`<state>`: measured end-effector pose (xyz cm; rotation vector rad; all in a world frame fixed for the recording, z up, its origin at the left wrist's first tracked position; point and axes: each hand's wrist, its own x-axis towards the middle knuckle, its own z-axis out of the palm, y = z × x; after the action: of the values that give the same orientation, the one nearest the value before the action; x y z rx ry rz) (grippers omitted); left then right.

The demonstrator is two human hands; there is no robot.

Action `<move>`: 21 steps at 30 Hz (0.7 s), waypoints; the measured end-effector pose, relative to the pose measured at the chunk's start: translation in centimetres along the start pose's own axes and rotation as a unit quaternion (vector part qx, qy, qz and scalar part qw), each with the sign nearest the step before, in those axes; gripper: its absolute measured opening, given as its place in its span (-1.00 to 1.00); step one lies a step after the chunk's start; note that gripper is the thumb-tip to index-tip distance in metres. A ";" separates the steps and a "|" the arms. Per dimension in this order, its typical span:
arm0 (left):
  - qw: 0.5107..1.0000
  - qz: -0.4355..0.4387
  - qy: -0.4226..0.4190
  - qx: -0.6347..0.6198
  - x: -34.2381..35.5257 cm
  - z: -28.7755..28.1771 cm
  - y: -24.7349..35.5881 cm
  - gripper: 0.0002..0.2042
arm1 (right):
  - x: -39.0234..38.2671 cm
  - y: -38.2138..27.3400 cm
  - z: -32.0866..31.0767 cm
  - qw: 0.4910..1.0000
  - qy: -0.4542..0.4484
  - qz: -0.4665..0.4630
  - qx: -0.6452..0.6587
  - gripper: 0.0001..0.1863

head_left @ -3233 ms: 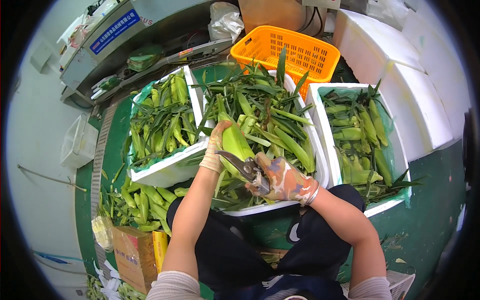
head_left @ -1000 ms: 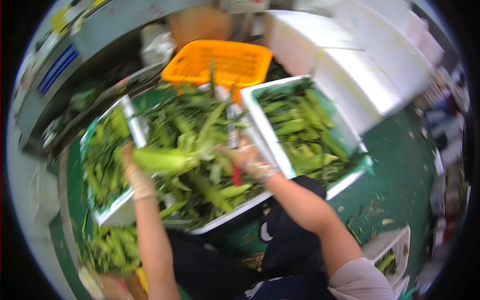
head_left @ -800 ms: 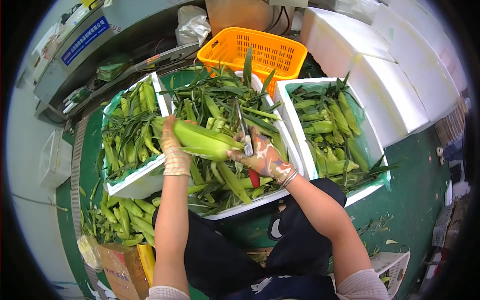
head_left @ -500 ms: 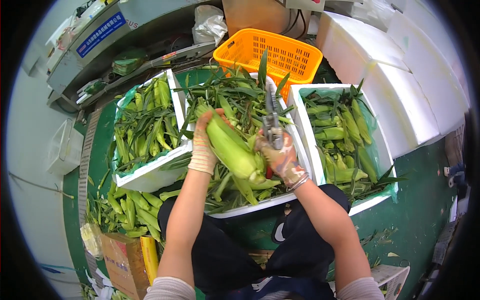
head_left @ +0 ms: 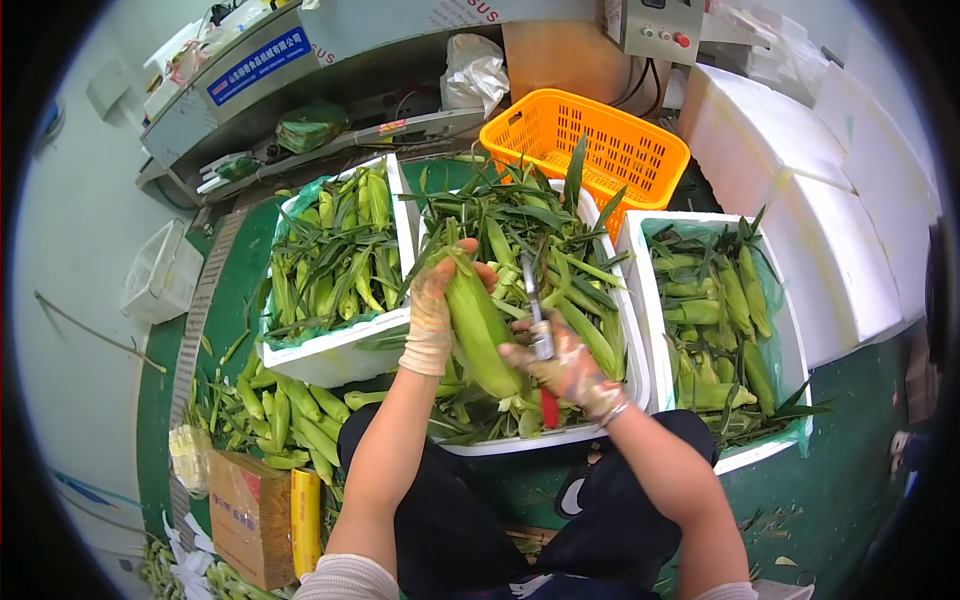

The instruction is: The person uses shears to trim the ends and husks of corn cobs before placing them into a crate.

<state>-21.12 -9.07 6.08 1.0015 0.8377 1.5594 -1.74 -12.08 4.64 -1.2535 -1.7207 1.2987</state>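
Observation:
My left hand (head_left: 437,305), in a pale work glove, is closed around an ear of corn in its green husk (head_left: 482,330). The ear slants, its tip up by the fingers and its stalk end down toward my right hand (head_left: 565,362). That hand wears a patterned glove and grips a red-handled metal tool (head_left: 543,340). Its narrow metal part points away from me, and the tool looks like pruning shears. Both hands are over a white tub (head_left: 634,370) of loose husk leaves and stalks. Motion blurs the right fingers.
Foam boxes of unhusked corn stand left (head_left: 335,352) and right (head_left: 640,235). Behind the tub is an orange plastic basket (head_left: 585,140). More ears (head_left: 290,415) lie on the floor by a cardboard box (head_left: 250,515). White foam boxes (head_left: 790,200) are stacked at far right.
The view has shifted, so the scene sits lower and farther right. My right hand and the tool have moved down beside the ear's stalk end. The left hand keeps its grip.

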 end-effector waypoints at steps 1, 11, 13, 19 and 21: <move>1.000 -0.021 -0.013 -0.003 -0.3 0.6 -0.1 -0.24 | 0.1 -0.6 1.2 0.999 0.016 -0.007 -0.042 -0.35; 0.990 -0.040 -0.003 0.134 -3.4 0.5 2.1 -0.56 | -1.3 -1.0 2.1 0.981 0.068 -0.164 -0.074 -0.63; 0.994 -0.055 -0.002 0.095 -3.9 -0.1 2.9 -0.55 | -0.8 -1.2 2.1 0.973 0.090 -0.205 -0.056 -0.73; 0.997 -0.060 0.003 -0.055 -4.6 -2.1 4.5 -0.37 | -0.9 -2.2 2.9 0.977 0.084 -0.196 -0.019 -0.73; 0.997 -0.070 0.005 -0.031 -4.6 -2.9 3.6 -0.38 | -1.2 -2.6 4.0 0.973 0.123 -0.193 -0.018 -0.72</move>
<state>-24.76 -14.38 7.27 0.8731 0.8431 1.4636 -5.73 -14.72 5.97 -0.9871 -1.7069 0.8516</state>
